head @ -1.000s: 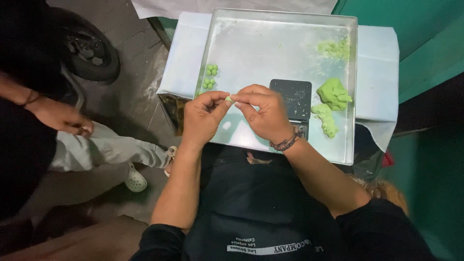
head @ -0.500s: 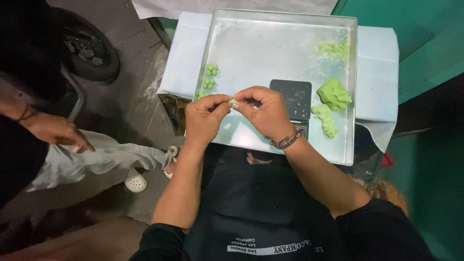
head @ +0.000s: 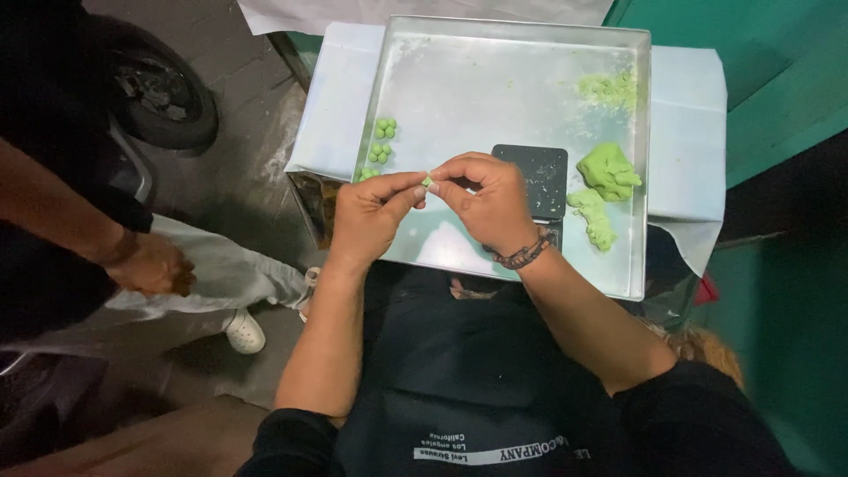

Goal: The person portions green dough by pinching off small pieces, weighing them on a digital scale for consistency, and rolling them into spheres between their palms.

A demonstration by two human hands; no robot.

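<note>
Pinching a soft green dough bit (head: 427, 182) over dented metal tray (head: 495, 79)

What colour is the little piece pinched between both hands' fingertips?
Light green, like the dough lumps on the metal tray; the small piece shows in the head view.

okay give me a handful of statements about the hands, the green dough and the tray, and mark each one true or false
1. Both hands pinch one small green dough bit between their fingertips. True: the left hand and right hand meet on it above the metal tray.
2. The small green balls lie near the tray's left edge. True.
3. The big dough lump sits in the tray's left corner. False: it lies on the right side, beside the dark square slab.
4. The tray is full of rolled balls. False: most of its surface is bare metal.
5. The bead bracelet is on the left wrist. False: it is on the right wrist.
</note>
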